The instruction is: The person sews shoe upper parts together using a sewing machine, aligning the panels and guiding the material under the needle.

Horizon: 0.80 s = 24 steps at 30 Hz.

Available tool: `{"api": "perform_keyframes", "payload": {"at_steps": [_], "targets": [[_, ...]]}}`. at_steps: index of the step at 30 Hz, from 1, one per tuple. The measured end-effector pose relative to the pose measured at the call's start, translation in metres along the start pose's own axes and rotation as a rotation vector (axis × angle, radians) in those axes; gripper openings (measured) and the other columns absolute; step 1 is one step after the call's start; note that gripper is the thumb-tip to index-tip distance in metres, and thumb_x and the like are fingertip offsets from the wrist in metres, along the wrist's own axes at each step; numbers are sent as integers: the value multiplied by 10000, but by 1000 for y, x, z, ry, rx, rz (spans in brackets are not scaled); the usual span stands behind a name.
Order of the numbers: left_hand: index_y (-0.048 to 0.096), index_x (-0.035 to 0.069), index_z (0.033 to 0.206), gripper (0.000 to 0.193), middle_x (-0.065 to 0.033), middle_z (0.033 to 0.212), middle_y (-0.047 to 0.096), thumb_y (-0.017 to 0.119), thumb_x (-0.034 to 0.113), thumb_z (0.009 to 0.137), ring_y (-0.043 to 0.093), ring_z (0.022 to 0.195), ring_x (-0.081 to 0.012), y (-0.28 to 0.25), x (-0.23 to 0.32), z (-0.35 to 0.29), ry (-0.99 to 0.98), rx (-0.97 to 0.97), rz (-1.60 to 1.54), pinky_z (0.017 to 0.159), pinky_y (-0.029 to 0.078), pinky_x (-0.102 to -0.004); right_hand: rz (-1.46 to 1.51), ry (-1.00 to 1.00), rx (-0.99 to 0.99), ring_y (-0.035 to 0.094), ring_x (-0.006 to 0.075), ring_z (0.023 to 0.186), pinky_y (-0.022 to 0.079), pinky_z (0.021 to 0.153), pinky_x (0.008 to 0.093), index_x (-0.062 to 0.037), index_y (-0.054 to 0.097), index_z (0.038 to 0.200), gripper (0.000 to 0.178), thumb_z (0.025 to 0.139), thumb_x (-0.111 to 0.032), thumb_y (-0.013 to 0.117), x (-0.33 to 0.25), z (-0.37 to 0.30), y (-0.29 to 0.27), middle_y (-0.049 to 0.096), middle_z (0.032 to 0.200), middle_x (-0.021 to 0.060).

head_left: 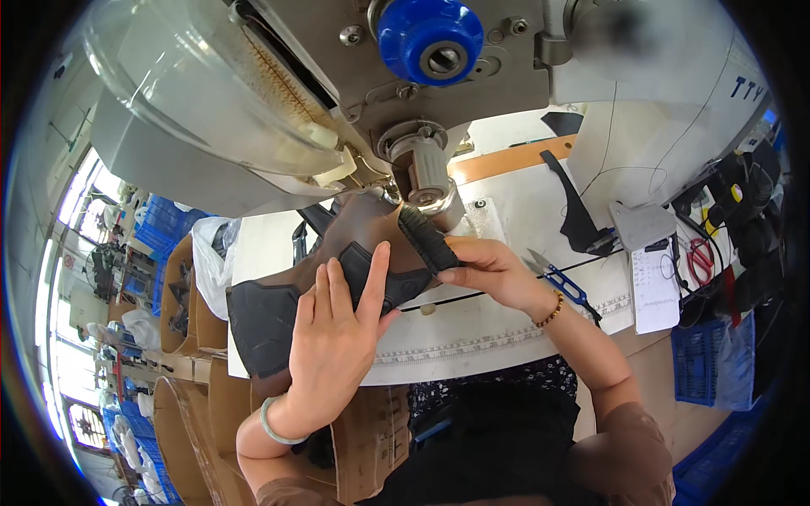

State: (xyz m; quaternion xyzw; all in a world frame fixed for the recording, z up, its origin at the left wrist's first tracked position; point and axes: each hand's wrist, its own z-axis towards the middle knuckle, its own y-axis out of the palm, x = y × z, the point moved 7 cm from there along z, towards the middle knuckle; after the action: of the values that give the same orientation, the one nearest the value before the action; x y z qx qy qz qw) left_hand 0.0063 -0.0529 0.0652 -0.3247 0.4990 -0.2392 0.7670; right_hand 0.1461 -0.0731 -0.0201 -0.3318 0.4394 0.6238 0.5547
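- My right hand (485,270) is pinched shut on the shoe upper (354,261), fingertips clamped on its dark ribbed edge just under the machine's roller.
- My left hand (337,337) lies flat and open on that same piece, fingers spread, index finger stretched up over the black panel, pressing rather than grasping.
- The upper itself is brown with black overlays; it sits between my two hands at the front of the sewing machine (337,110), its top tucked against the metal roller foot (422,173).
- On my left wrist I see a pale green bangle (278,426); on the right wrist, a bracelet of brown beads (550,310).
- Above the roller, a blue knob (430,38) sticks out of the grey machine head, and a clear curved guard (202,76) bulges off to the left.
- Just right of my right hand, blue-handled snips (561,282) lie on the white table (506,329), with a measuring scale running along its front edge.
- Further right: a black cut piece (578,215) on the table, red scissors (700,260), and a blue crate (699,363) lower down.
- Off to my left, cardboard boxes (181,291) and blue crates stand on the floor.
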Motion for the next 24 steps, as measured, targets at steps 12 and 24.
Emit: {"api": "perform_keyframes", "payload": {"at_steps": [12,24], "targets": [[388,58,1341,784,-190,1073,577,687,391,697,583,952,-273,-29,-16,1,27,-57,-207,796,438,-325,202,64,304,546,39,754,444,676,192,1,610,986,210,832,-133,658,-3,-2,19,614,858,-11],[591,-26,1070,473,-163,957,633,663,348,789,607,857,-247,20,-94,49,-34,147,-971,775,467,-316,191,217,177,624,126,686,519,636,257,25,601,905,221,820,-175,643,-15,5,-19,627,787,54]]}}
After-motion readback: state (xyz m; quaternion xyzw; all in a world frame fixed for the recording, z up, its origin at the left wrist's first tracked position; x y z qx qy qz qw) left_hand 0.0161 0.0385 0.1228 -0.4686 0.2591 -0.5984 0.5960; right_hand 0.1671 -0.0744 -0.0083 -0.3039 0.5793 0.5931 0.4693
